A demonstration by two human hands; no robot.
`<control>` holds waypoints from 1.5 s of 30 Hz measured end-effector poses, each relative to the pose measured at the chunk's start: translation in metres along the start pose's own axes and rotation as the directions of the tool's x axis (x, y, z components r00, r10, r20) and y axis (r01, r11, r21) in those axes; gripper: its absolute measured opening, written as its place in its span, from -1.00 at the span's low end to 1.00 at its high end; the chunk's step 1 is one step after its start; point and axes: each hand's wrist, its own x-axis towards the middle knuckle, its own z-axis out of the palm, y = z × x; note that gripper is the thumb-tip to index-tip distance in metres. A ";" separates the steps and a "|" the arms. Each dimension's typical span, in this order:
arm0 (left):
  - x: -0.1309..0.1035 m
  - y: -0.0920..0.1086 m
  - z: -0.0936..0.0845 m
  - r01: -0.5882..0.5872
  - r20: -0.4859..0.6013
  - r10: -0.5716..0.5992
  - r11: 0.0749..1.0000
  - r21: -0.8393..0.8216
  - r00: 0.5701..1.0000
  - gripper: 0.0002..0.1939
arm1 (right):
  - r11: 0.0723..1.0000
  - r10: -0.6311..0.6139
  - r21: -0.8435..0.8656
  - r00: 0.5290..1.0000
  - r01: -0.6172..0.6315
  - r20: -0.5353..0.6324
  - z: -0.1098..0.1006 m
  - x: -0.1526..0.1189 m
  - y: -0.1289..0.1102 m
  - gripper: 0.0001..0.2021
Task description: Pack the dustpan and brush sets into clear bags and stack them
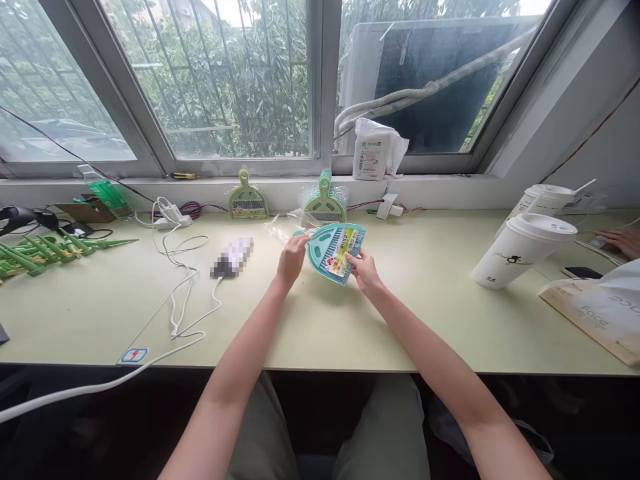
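Observation:
A teal dustpan-and-brush set (330, 252) with a yellow label is held above the middle of the table. My left hand (293, 259) grips its handle end, and my right hand (364, 270) pinches the wide bristle end at the label's edge. Crumpled clear plastic (287, 228) lies just beyond my left hand. Behind the held set, more green sets (325, 200) in clear wrap lean against the sill wall. One further green set (247, 199) leans there to the left.
Left: green plastic pieces (35, 257), a white cable (183, 293), a blurred-out device (233, 258) and a power strip (173, 217). Right: white cups (523, 250), a tissue pack (597, 310) and another person's hand (623, 241). A white package (373, 157) stands on the sill.

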 end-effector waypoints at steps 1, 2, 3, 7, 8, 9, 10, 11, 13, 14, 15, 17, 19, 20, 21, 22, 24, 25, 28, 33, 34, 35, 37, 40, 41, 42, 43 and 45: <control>-0.001 0.005 0.002 -0.044 0.027 0.045 0.998 -0.051 0.999 -0.68 | 0.999 -0.019 0.034 1.000 0.019 -0.001 0.000 0.001 0.000 -0.76; -0.002 0.012 0.004 -0.075 0.044 0.080 0.992 -0.102 0.996 -0.68 | 0.997 -0.041 0.071 0.999 0.042 -0.009 -0.001 0.002 0.001 -0.74; -0.002 0.020 0.005 -0.087 0.035 0.093 0.986 -0.144 0.995 -0.69 | 0.992 -0.064 0.108 0.998 0.066 -0.020 -0.001 0.002 0.001 -0.73; -0.002 0.051 0.000 0.100 -0.337 -0.168 0.972 -0.212 0.927 -0.44 | 0.967 -0.138 0.208 0.990 0.144 -0.042 -0.002 0.003 -0.001 -0.67; 0.000 0.056 -0.002 0.193 -0.450 -0.290 0.949 -0.249 0.845 -0.27 | 0.961 -0.150 0.227 0.988 0.156 -0.045 -0.001 0.002 -0.001 -0.66; 0.001 0.059 -0.005 0.286 -0.526 -0.415 0.906 -0.312 0.742 -0.13 | 0.956 -0.159 0.243 0.986 0.166 -0.049 0.000 0.001 -0.002 -0.64; 0.003 0.060 -0.007 0.368 -0.550 -0.539 0.841 -0.397 0.638 -0.02 | 0.950 -0.167 0.257 0.984 0.175 -0.055 0.001 0.000 -0.002 -0.63; 0.005 0.059 -0.008 0.436 -0.517 -0.661 0.749 -0.499 0.544 0.04 | 0.946 -0.173 0.267 0.983 0.182 -0.059 0.002 -0.002 -0.003 -0.62; 0.009 0.054 -0.008 0.510 -0.286 -0.870 0.472 -0.719 0.402 0.09 | 0.942 -0.179 0.279 0.982 0.188 -0.058 0.005 -0.004 -0.004 -0.62; 0.010 0.050 -0.006 0.504 -0.117 -0.922 0.305 -0.808 0.370 0.08 | 0.941 -0.181 0.282 0.982 0.188 -0.052 0.005 -0.005 -0.004 -0.62; 0.011 0.047 -0.004 0.477 0.050 -0.927 0.144 -0.867 0.371 0.04 | 0.940 -0.182 0.285 0.982 0.187 -0.044 0.006 -0.005 -0.005 -0.62; 0.012 0.041 0.000 0.387 0.253 -0.851 -0.064 -0.920 0.460 -0.11 | 0.943 -0.179 0.279 0.983 0.181 -0.030 0.006 -0.006 -0.005 -0.64; 0.013 0.039 0.001 0.319 0.290 -0.750 -0.111 -0.941 0.594 -0.27 | 0.952 -0.171 0.253 0.985 0.172 -0.025 0.006 -0.006 -0.006 -0.65; 0.013 0.039 0.001 0.321 0.302 -0.695 -0.108 -0.941 0.652 -0.33 | 0.958 -0.164 0.232 0.986 0.165 -0.023 0.006 -0.006 -0.006 -0.66; 0.013 0.039 0.000 0.343 0.326 -0.640 -0.102 -0.934 0.696 -0.36 | 0.965 -0.158 0.210 0.987 0.158 -0.019 0.006 -0.006 -0.006 -0.66; 0.014 0.041 -0.002 0.381 0.362 -0.587 -0.097 -0.920 0.724 -0.38 | 0.970 -0.154 0.187 0.988 0.153 -0.013 0.006 -0.007 -0.006 -0.66; 0.014 0.045 -0.006 0.450 0.426 -0.506 -0.082 -0.889 0.750 -0.40 | 0.976 -0.161 0.149 0.987 0.158 0.007 0.007 -0.008 -0.007 -0.64; 0.014 0.049 -0.008 0.460 0.434 -0.474 -0.068 -0.885 0.766 -0.40 | 0.976 -0.171 0.139 0.985 0.168 0.013 0.008 -0.008 -0.007 -0.63; 0.013 0.059 -0.009 0.433 0.413 -0.356 -0.025 -0.901 0.838 -0.37 | 0.967 -0.205 0.148 0.978 0.206 -0.018 0.010 -0.011 -0.007 -0.61; 0.006 0.068 0.009 0.461 0.449 -0.298 -0.036 -0.887 0.842 -0.49 | 0.958 -0.232 0.148 0.967 0.245 -0.103 0.013 -0.015 -0.006 -0.56; 0.004 0.068 0.013 0.479 0.470 -0.304 -0.047 -0.876 0.829 -0.53 | 0.958 -0.236 0.140 0.965 0.250 -0.112 0.013 -0.016 -0.005 -0.56; 0.004 0.068 0.016 0.496 0.487 -0.316 -0.060 -0.866 0.814 -0.56 | 0.959 -0.238 0.131 0.964 0.253 -0.119 0.013 -0.016 -0.005 -0.55; 0.003 0.069 0.019 0.517 0.510 -0.346 -0.079 -0.852 0.788 -0.57 | 0.960 -0.240 0.115 0.963 0.254 -0.124 0.014 -0.017 -0.004 -0.55; 0.003 0.072 0.018 0.510 0.498 -0.370 -0.072 -0.857 0.785 -0.51 | 0.959 -0.247 0.111 0.962 0.260 -0.120 0.015 -0.019 -0.006 -0.57; 0.003 0.074 0.017 0.500 0.487 -0.374 -0.068 -0.863 0.789 -0.48 | 0.959 -0.252 0.105 0.961 0.264 -0.117 0.015 -0.019 -0.007 -0.58; 0.002 0.075 0.017 0.490 0.475 -0.379 -0.063 -0.870 0.794 -0.45 | 0.960 -0.255 0.091 0.961 0.265 -0.111 0.015 -0.020 -0.009 -0.59; 0.002 0.077 0.017 0.483 0.466 -0.383 -0.057 -0.874 0.798 -0.41 | 0.962 -0.256 0.070 0.961 0.264 -0.103 0.014 -0.020 -0.011 -0.60; 0.000 0.080 0.018 0.483 0.458 -0.387 -0.038 -0.875 0.800 -0.34 | 0.968 -0.244 0.029 0.966 0.247 -0.080 0.013 -0.019 -0.015 -0.62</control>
